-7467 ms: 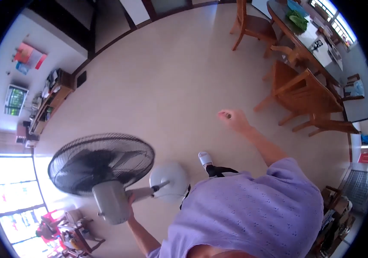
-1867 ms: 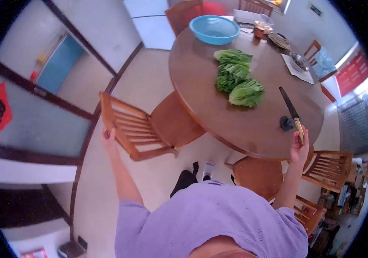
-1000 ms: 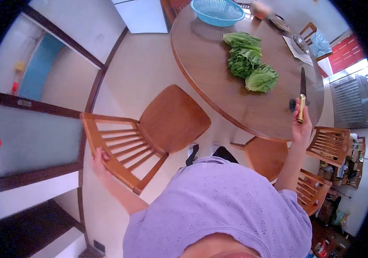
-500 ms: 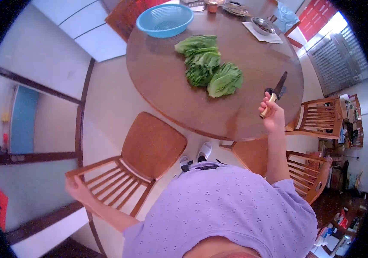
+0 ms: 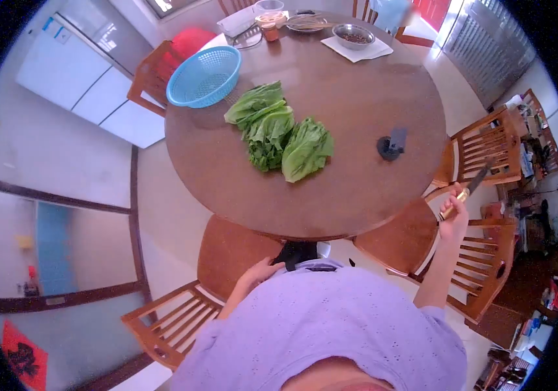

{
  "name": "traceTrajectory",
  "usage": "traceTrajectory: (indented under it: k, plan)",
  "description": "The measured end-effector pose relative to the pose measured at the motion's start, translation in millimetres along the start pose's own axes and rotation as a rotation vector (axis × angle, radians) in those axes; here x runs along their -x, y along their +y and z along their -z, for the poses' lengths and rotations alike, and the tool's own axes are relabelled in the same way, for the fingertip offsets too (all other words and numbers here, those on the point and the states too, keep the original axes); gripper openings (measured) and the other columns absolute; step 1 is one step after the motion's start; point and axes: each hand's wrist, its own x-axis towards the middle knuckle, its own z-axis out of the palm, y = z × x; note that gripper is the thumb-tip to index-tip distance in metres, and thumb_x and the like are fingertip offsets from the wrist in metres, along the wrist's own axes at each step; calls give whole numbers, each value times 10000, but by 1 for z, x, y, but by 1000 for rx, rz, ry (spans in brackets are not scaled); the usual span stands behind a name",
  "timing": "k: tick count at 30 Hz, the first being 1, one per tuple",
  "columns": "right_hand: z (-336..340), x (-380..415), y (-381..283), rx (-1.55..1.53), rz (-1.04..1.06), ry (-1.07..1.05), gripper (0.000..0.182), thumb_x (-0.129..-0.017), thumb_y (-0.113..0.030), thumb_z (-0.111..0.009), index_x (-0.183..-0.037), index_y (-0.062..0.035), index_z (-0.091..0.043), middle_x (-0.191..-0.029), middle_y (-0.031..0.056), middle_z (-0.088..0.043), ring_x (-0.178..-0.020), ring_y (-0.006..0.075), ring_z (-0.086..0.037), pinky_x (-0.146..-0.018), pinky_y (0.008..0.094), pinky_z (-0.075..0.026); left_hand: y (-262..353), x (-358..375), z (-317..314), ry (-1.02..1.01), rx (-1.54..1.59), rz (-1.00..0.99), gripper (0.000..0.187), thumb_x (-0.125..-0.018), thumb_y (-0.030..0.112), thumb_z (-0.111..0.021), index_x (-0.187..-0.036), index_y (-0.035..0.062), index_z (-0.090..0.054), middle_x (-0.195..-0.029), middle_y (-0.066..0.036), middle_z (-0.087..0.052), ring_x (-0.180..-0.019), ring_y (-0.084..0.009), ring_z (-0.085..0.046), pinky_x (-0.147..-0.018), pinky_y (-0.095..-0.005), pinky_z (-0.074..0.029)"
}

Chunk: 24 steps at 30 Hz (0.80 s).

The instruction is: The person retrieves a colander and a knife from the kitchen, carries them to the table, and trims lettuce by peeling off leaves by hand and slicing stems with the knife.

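Left grip (image 5: 257, 274), now away from the chair back (image 5: 152, 343), lies slack and part-open near your waist, apparently holding nothing; lettuce (image 5: 270, 130) rests left of centre on the worktop (image 5: 357, 107); your right grip (image 5: 455, 215), closed round the knife (image 5: 464, 196), has moved past the worktop's edge, carrying the blade farther from the lettuce.

Knife handle (image 5: 464, 195) partly hidden by right hand (image 5: 455, 220); contents (image 5: 353, 36) of bowl (image 5: 356, 46) apparently dark, unclear.

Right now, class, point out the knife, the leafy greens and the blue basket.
Knife (image 5: 473, 184), head view: on the blade, near the handle.
Leafy greens (image 5: 273, 133), head view: on the middle leaves.
Blue basket (image 5: 205, 74), head view: on its bare inside.
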Motion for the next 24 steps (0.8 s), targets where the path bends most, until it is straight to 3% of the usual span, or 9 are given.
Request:
traceTrajectory:
  k: [3,6,8,11,15,20,24]
  plan:
    - [31,-1,15,-38,23,43,432,-845,20,-513,-1275,-1,-480,-945,36,-501,-701,110,-448,-605,253,-367,-26,-28,18,-174,7,-64,866,-765,460,-690,-1441,60,-326,-1351,-251,-469,-1235,-316,-486,-996,-381,-418]
    - [53,5,37,-75,27,98,424,-844,19,-519,-1266,1,-490,-945,35,-500,-692,111,-440,-605,253,-362,-32,-23,35,-148,-64,-127,910,-740,433,-715,-1475,125,-277,-1372,-246,-448,-1271,-317,-448,-1048,-381,-367]
    - [62,13,53,-83,24,141,420,-843,22,-520,-1261,0,-495,-947,37,-500,-690,112,-440,-605,252,-362,-37,-18,53,-173,-35,-226,898,-741,413,-718,-1480,162,-275,-1378,-231,-447,-1297,-312,-418,-1078,-382,-331]
    - [61,24,78,-57,33,197,432,-831,43,-526,-1258,-17,-507,-937,35,-516,-683,115,-444,-599,269,-376,-1,13,80,-48,-103,-204,755,-791,369,-695,-1437,152,-371,-1314,-213,-513,-1272,-310,-438,-1073,-397,-335]
    - [24,28,119,56,79,268,402,-813,39,-552,-1212,-17,-548,-917,29,-540,-681,104,-481,-560,252,-397,-18,-20,123,-54,-126,-235,737,-796,368,-691,-1427,147,-382,-1304,-210,-521,-1261,-307,-447,-1066,-396,-342]
    - [-41,20,193,345,245,359,340,-827,-6,-572,-1167,4,-561,-870,45,-580,-636,106,-511,-555,226,-422,-83,-82,224,-263,-185,-204,714,-803,365,-687,-1415,141,-396,-1291,-207,-530,-1247,-304,-458,-1057,-395,-351]
    - [-81,14,239,381,407,525,312,-863,-46,-552,-1169,12,-529,-856,78,-590,-595,128,-538,-525,245,-445,-123,-135,307,-432,-261,-159,696,-808,364,-683,-1405,137,-408,-1281,-204,-537,-1237,-301,-467,-1050,-394,-358]
